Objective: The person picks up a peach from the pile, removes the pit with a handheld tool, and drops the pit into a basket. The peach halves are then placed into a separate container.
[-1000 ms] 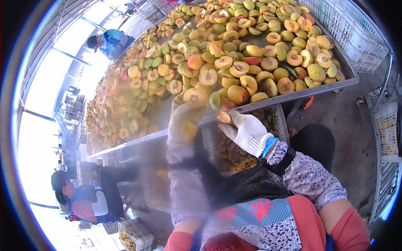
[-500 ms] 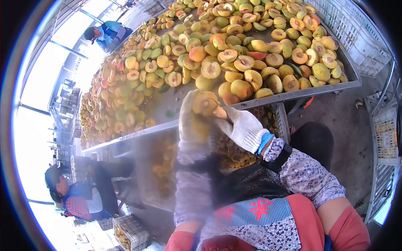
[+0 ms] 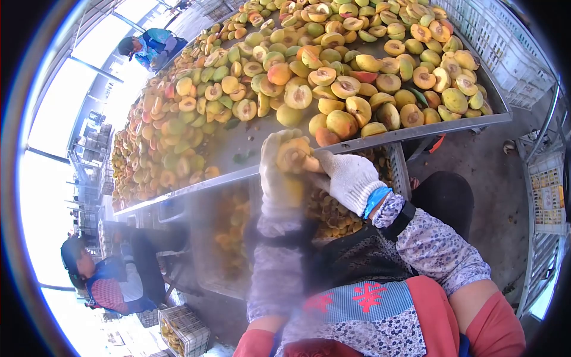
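Observation:
My left hand (image 3: 273, 178), in a pale glove, is wrapped round a peach half (image 3: 291, 154) just off the table's front edge. The cut face of the peach is turned up and is slightly blurred. My right hand (image 3: 352, 181), in a white knitted glove, is closed right beside it, its fingertips at the peach's right side. A small tan tip pokes out between the right fingers and the fruit; I cannot tell what it belongs to. Beyond both hands, many halved peaches (image 3: 297, 95) lie heaped on the metal table (image 3: 428, 132).
Below the table edge sits a crate holding small brown pieces (image 3: 339, 217). White plastic crates (image 3: 499, 53) are stacked at the right, with another crate (image 3: 547, 196) lower down. One person (image 3: 113, 276) sits at the left; another person (image 3: 151, 47) is at the table's far left.
My left hand and the peach half have shifted slightly right and down, closer to my right hand. The seated person's arm at the left has moved.

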Motion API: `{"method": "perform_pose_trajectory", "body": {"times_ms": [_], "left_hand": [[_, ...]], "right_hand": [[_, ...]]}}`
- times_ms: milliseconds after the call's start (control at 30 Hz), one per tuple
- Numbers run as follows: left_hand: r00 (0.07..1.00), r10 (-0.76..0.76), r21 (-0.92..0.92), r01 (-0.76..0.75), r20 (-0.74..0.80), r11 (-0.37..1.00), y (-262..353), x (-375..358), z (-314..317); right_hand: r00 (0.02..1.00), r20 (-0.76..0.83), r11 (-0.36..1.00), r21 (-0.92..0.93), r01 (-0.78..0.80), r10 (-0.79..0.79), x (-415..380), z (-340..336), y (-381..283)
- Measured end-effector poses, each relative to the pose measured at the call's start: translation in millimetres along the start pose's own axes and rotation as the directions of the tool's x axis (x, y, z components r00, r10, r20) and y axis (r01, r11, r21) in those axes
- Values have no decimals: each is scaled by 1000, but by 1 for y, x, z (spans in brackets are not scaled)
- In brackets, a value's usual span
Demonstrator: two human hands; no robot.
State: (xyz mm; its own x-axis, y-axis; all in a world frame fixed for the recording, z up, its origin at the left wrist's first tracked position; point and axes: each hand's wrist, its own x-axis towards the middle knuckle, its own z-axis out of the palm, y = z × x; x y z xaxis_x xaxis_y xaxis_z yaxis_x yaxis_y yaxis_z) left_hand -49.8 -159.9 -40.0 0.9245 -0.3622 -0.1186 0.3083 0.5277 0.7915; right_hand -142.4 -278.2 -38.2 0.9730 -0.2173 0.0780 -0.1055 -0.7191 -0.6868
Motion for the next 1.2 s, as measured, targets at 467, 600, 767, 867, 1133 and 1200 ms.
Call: {"method": "perform_pose_trajectory", "body": {"times_ms": [467,600,767,867,1133,1200], "left_hand": [[887,346,724,-452,306,520,-3,-8,-2],[899,377,730,-411,223,546,-3,-7,1],[874,410,668,-470,261,576,-2,-12,14],[848,431,627,-522,309,578,0,-8,10],[913,283,633,-407,293,658,3,-5,11],[964,192,576,-262,181,774,1,-5,9]], "right_hand": [[999,29,930,366,-41,32,-14,42,8],[966,250,568,785,-245,71,-12,61,7],[976,215,639,746,-187,35,-18,62,7],[919,394,567,752,-336,23,-22,26,-4],[666,746,224,648,-728,11,-30,0,-12],[741,671,344,687,-640,40,-32,4,-11]]}}
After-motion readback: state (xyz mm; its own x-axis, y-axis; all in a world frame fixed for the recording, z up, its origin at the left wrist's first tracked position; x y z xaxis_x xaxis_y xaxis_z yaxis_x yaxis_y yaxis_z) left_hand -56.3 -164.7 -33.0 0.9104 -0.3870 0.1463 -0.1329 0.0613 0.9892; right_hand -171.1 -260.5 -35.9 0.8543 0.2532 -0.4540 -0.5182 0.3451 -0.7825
